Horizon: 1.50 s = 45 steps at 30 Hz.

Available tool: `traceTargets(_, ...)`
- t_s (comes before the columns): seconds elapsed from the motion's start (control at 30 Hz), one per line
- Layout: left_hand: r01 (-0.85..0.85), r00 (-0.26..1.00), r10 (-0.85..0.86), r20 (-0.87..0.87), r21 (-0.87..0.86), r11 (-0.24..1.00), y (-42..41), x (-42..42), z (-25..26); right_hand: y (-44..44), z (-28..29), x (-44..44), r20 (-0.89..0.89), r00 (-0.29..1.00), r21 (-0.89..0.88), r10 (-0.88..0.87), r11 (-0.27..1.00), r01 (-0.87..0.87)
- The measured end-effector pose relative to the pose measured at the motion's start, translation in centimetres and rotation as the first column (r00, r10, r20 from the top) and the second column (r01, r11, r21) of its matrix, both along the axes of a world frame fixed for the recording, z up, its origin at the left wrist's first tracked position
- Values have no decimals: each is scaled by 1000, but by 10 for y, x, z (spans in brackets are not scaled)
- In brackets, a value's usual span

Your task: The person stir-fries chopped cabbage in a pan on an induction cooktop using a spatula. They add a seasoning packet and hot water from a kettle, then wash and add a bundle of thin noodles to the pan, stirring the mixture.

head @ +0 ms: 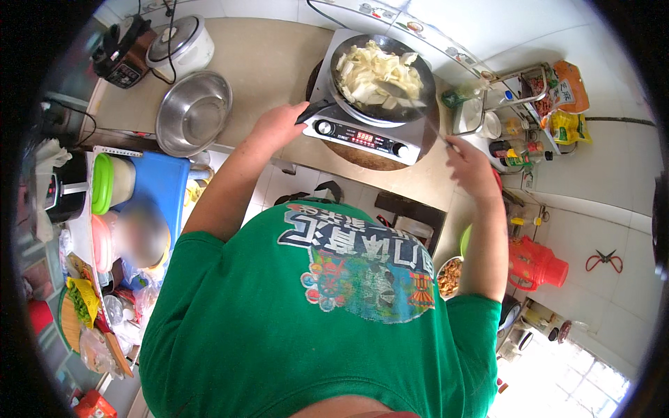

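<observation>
My left hand [279,124] grips the black handle of a dark wok [429,89]. The wok sits on a silver induction cooker [334,128] with a lit display. Chopped cabbage [373,68] is heaped inside the wok. My right hand [468,164], slightly blurred, is closed on the handle of a spatula [394,90] at the cooker's right. The spatula's blade lies in among the cabbage, and its thin shaft is smeared by motion.
A steel basin [194,114], a rice cooker [183,47] and a brown electric cooker [124,57] stand left of the wok. Bottles [515,149] and a metal rack [515,94] are at the right. Behind my right arm are a bowl of brown food [449,277] and a red thermos [535,264].
</observation>
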<state>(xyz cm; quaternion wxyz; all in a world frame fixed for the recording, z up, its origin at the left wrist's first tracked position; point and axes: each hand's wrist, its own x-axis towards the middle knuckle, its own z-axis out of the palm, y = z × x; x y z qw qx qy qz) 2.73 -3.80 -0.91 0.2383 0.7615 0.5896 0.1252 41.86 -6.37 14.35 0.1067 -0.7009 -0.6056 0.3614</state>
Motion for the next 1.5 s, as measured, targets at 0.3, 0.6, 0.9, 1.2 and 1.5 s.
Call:
traceTargets(0.3,13,999,-14,-30,-27,1000,1,4,12,79,-76,16,-227,936,-83,-271,962,258)
traceTargets(0.6,19,999,-20,-26,-10,1000,1,1,6,55,-82,-34,-403,905,-83,-138,990,114)
traceTargets(0.9,9,1000,-9,9,-11,1000,-2,4,13,-44,-27,-57,342,932,408,122,874,-264)
traceTargets(1.2,-12,999,7,49,86,996,-1,4,1,-20,-101,-69,338,936,292,101,934,-206)
traceTargets(1.5,-32,999,32,27,-7,999,-6,2,6,-8,-37,-27,-92,982,206,-166,961,182)
